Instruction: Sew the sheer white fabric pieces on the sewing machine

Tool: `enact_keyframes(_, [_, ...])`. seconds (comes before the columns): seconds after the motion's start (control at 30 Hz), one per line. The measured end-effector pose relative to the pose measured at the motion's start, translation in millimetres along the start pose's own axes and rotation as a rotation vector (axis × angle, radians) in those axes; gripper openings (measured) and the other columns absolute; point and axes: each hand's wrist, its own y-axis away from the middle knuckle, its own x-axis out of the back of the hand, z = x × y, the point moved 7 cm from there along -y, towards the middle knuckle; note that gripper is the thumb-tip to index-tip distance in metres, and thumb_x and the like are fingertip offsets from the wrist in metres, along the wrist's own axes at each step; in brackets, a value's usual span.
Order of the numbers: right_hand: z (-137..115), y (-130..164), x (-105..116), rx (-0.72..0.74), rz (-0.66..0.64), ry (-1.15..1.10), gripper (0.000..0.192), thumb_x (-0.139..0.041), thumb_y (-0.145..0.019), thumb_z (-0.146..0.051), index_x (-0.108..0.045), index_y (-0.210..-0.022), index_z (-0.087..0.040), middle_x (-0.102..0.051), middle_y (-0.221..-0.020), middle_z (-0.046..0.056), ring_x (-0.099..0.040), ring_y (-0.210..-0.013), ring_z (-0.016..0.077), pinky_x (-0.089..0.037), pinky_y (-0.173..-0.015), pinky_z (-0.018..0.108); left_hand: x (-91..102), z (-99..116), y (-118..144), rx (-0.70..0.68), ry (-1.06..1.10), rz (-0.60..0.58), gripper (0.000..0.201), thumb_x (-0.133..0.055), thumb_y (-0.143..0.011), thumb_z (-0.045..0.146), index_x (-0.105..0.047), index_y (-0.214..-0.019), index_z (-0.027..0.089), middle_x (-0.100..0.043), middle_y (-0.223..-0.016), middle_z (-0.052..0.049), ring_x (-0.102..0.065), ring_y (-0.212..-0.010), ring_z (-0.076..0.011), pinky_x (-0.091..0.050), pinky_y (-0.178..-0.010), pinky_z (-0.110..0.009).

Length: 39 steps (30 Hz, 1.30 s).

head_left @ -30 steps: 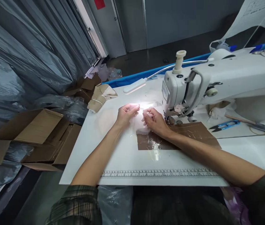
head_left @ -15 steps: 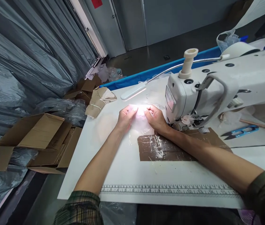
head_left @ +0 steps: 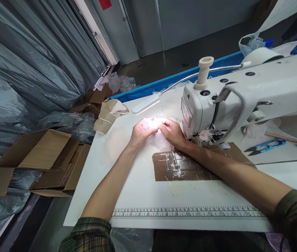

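To the left of the sewing machine (head_left: 198,113), a pale cloth (head_left: 162,141) is pinched between thumb and fingers by both the left hand (head_left: 140,133) and the right hand (head_left: 173,133). A brown sheet (head_left: 182,168) is laid partly beneath the machine's head; blue snips (head_left: 268,146) are placed to the right of that head.

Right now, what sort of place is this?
Probably a sewing workshop: a white sewing machine stands on the table, a ruler scale runs along the table's near edge, and blue snips lie close by.
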Motion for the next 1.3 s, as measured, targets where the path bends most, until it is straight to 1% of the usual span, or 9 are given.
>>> enact_keyframes(0.2, [-2.0,1.6,0.1,-0.028,0.008,-0.019,0.015,-0.055,-0.078,-0.032,-0.047,-0.068,-0.024,-0.056,-0.073,0.002,-0.056,-0.077,0.0183,-0.050,-0.079,0.033,-0.9,-2.5,-2.8,-0.027,-0.019,-0.028,0.051,-0.089,-0.057,0.027,-0.066,-0.100,0.015,-0.070,-0.094,-0.005,-0.065,-0.083,-0.0174,-0.052,-0.072,-0.026])
enact_keyframes(0.4, [-3.3,6.8,-3.6,-0.082,0.018,-0.077,0.015,-0.048,-0.082,-0.034,-0.046,-0.072,-0.024,-0.055,-0.070,0.001,-0.056,-0.067,0.0172,-0.050,-0.062,0.030,3.8,-1.2,-5.1,-0.094,-0.100,-0.043,0.050,-0.090,-0.056,0.036,-0.061,-0.091,0.015,-0.064,-0.077,-0.001,-0.060,-0.066,-0.0140,-0.050,-0.062,-0.025])
enact_keyframes(0.5, [-7.8,10.0,-6.7,-0.090,0.003,-0.090,0.017,-0.050,-0.083,-0.038,-0.047,-0.074,-0.024,-0.055,-0.068,0.001,-0.056,-0.066,0.0173,-0.050,-0.061,0.030,4.9,10.1,6.5,-0.197,-0.051,0.005,0.071,-0.091,-0.056,0.037,-0.057,-0.116,0.020,-0.066,-0.089,-0.002,-0.064,-0.077,-0.0163,-0.052,-0.069,-0.025])
enact_keyframes(0.57, [-12.6,12.4,-5.9,-0.051,0.028,-0.072,0.019,-0.053,-0.082,-0.040,-0.049,-0.075,-0.024,-0.056,-0.070,0.000,-0.057,-0.068,0.0171,-0.050,-0.064,0.030,2.8,17.5,16.3,-0.258,0.010,0.022,0.093,-0.091,-0.056,0.040,-0.045,-0.135,0.025,-0.066,-0.104,-0.005,-0.066,-0.093,-0.0210,-0.053,-0.079,-0.028])
enact_keyframes(0.67, [-18.0,16.2,-4.9,0.043,0.051,-0.026,0.022,-0.055,-0.082,-0.044,-0.051,-0.077,-0.023,-0.059,-0.078,0.002,-0.059,-0.073,0.0169,-0.050,-0.068,0.031,0.7,19.3,24.3,-0.253,0.035,0.078,0.109,-0.091,-0.054,0.046,-0.035,-0.145,0.027,-0.067,-0.108,-0.007,-0.065,-0.104,-0.0254,-0.053,-0.084,-0.031])
enact_keyframes(0.8, [-15.9,19.2,-7.9,0.092,0.009,-0.012,0.023,-0.055,-0.084,-0.044,-0.052,-0.078,-0.022,-0.061,-0.085,0.003,-0.059,-0.076,0.0169,-0.049,-0.069,0.031,4.4,12.0,22.8,-0.179,0.062,0.188,0.102,-0.089,-0.059,0.044,-0.038,-0.145,0.022,-0.068,-0.091,-0.003,-0.068,-0.089,-0.0193,-0.052,-0.083,-0.029])
enact_keyframes(1.13, [-14.9,21.2,-10.1,0.076,-0.018,-0.056,0.023,-0.055,-0.084,-0.043,-0.053,-0.078,-0.022,-0.063,-0.084,0.002,-0.062,-0.079,0.0169,-0.050,-0.066,0.028,4.6,10.5,19.4,-0.133,0.102,0.204,0.091,-0.088,-0.058,0.031,-0.047,-0.139,0.019,-0.067,-0.079,0.002,-0.064,-0.071,-0.0119,-0.050,-0.071,-0.022])
enact_keyframes(1.23, [-9.5,23.5,-13.6,-0.021,-0.071,-0.038,0.018,-0.061,-0.078,-0.038,-0.054,-0.080,-0.021,-0.064,-0.080,0.001,-0.061,-0.070,0.0159,-0.048,-0.059,0.027,7.1,11.8,19.2,-0.123,0.145,0.222,0.084,-0.087,-0.058,0.025,-0.052,-0.134,0.018,-0.065,-0.077,0.003,-0.062,-0.068,-0.0091,-0.049,-0.069,-0.020])
enact_keyframes(1.3, [-4.3,28.4,-16.2,-0.167,-0.107,-0.097,0.019,-0.066,-0.071,-0.033,-0.056,-0.082,-0.021,-0.064,-0.073,0.000,-0.060,-0.061,0.0155,-0.047,-0.053,0.027,9.1,12.9,19.7,-0.106,0.169,0.228,0.082,-0.086,-0.059,0.024,-0.052,-0.134,0.018,-0.066,-0.081,0.002,-0.063,-0.072,-0.0098,-0.050,-0.072,-0.020])
